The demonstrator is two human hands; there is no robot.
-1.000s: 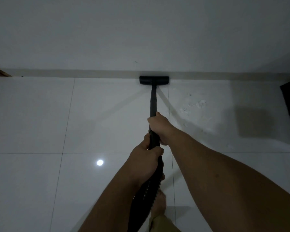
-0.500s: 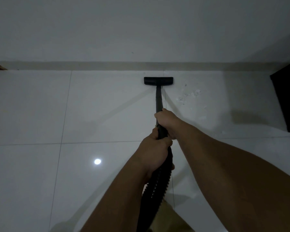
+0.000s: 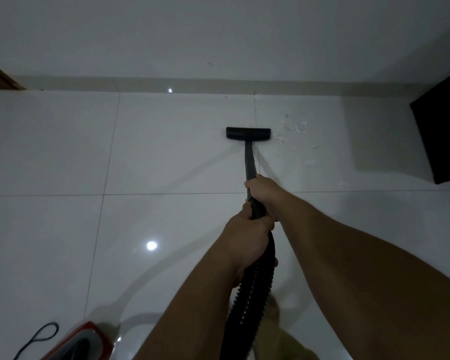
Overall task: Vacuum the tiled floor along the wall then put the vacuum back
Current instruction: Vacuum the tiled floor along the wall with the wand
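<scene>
A black vacuum wand runs from my hands down to its flat black floor head, which rests on the glossy white tiled floor some way short of the wall. My right hand grips the wand higher up. My left hand is closed around the grip where the ribbed black hose begins. The hose drops toward the bottom edge. White crumbs and dust lie on the tile just right of the head. The red and grey vacuum body shows at the bottom left.
A beige skirting strip runs along the wall's foot. A dark cabinet or box stands on the floor at the right. A wooden edge shows at the far left. A black cable loop lies beside the vacuum body.
The floor head has been drawn back from the skirting toward me, and my hands came back with the wand. The view has widened, so the vacuum body and cable now show at bottom left.
</scene>
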